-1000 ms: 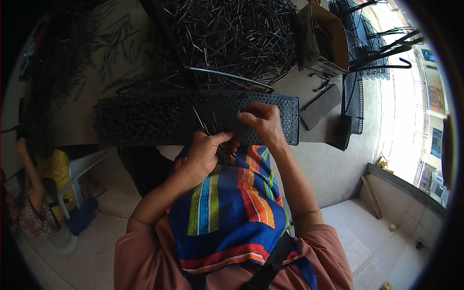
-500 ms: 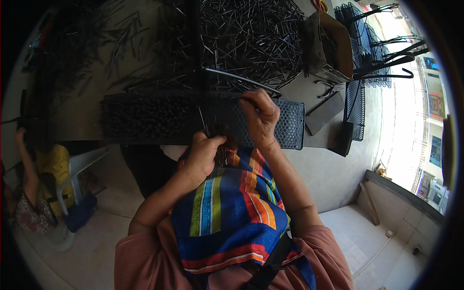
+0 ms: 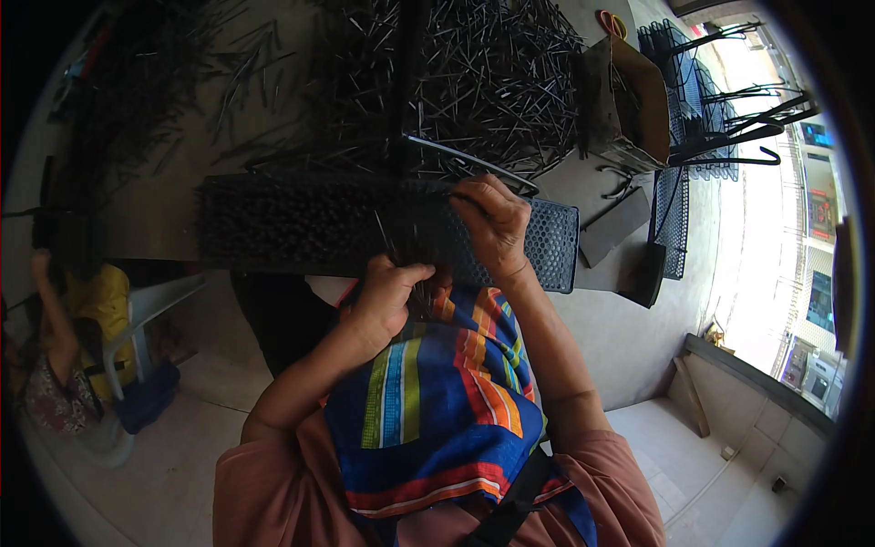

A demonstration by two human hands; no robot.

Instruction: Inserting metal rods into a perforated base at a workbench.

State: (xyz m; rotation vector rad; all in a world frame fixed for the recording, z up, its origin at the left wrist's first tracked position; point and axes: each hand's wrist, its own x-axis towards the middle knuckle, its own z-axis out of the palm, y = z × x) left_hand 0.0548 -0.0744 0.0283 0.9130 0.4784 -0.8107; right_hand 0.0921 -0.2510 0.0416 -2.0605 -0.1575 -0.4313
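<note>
A long black rack [image 3: 558, 244] with a honeycomb of round holes lies across in front of me. Its left part is packed with upright thin dark rods [image 3: 283, 221], while holes show bare at the right end. My left hand [image 3: 386, 296] is closed round a few thin rods [image 3: 382, 230] at the rack's near edge, their ends sticking out above and below the fist. Over the rack's right half, my right hand [image 3: 498, 226] is closed in a pinch, fingertips bent down near the holes. Whatever it pinches is hidden by the fingers.
A big heap of loose dark rods [image 3: 492, 82] covers the table beyond the rack, behind a metal bar [image 3: 469, 157]. An open cardboard box [image 3: 643, 100], scissors [image 3: 611, 23] and wire baskets with handles [image 3: 688, 82] are at right. Another person's arm [image 3: 56, 314] shows at far left.
The view has shifted slightly, so the rack and table sit a little lower and to the right. Both hands keep nearly the same places and grips.
</note>
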